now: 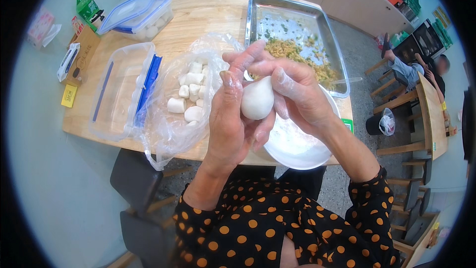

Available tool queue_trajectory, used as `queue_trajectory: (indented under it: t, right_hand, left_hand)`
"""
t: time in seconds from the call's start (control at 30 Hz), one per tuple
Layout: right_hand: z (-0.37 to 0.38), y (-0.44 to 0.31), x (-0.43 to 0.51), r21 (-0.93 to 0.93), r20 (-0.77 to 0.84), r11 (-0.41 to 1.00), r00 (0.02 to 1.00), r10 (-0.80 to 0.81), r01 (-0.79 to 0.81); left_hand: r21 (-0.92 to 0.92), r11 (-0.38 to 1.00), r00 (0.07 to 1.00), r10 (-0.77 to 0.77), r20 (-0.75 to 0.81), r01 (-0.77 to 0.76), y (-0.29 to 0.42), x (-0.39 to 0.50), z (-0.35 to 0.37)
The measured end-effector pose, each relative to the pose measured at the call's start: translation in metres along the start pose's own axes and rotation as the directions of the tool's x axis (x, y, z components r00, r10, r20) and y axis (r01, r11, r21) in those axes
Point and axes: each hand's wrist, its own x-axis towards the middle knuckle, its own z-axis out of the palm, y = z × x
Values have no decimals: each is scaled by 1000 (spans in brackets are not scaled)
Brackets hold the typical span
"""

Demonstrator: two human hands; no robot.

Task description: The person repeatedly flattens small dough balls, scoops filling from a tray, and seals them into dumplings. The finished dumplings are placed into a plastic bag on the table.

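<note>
A smooth white dough ball (257,99), drawn to a point at its top, rests in my left hand (232,115), whose fingers curl around it. My right hand (303,91) touches its upper right side with the thumb and fingers. Both hands are dusted with white powder. Beneath them a white bowl (297,143) holds white flour, partly hidden by my right hand. Left of my hands, a clear plastic bag (169,137) holds several white dough pieces (194,79). Behind my hands, a steel tray (250,18) contains a chopped, yellowish filling with green bits (293,54).
An open plastic container (121,82) with a blue clip edge stands left of the bag. Another container (163,9) with white balls and a loose lid is behind it. A cardboard box (87,52) stands at the table's left edge. A person (433,72) sits far right.
</note>
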Motion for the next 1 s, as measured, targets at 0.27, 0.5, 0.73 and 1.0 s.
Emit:
queue_trajectory:
  t: [0.27,0.5,0.73,1.0]
  right_hand:
    - [-3,9,-3,-16,-52,999,998,-32,31]
    - [2,10,-1,-71,-30,997,998,-46,44]
    - [9,-1,-7,-19,-64,999,997,44,-45]
    - [8,-2,-6,-72,-131,991,986,105,-115]
  left_hand:
    - [-149,979,990,-138,-10,135,-2,-2,9]
    - [-116,990,997,-80,-5,79,-5,0,1]
    - [4,999,994,-36,-102,37,-5,0,8]
    - [-133,983,992,-128,-22,124,-2,0,10]
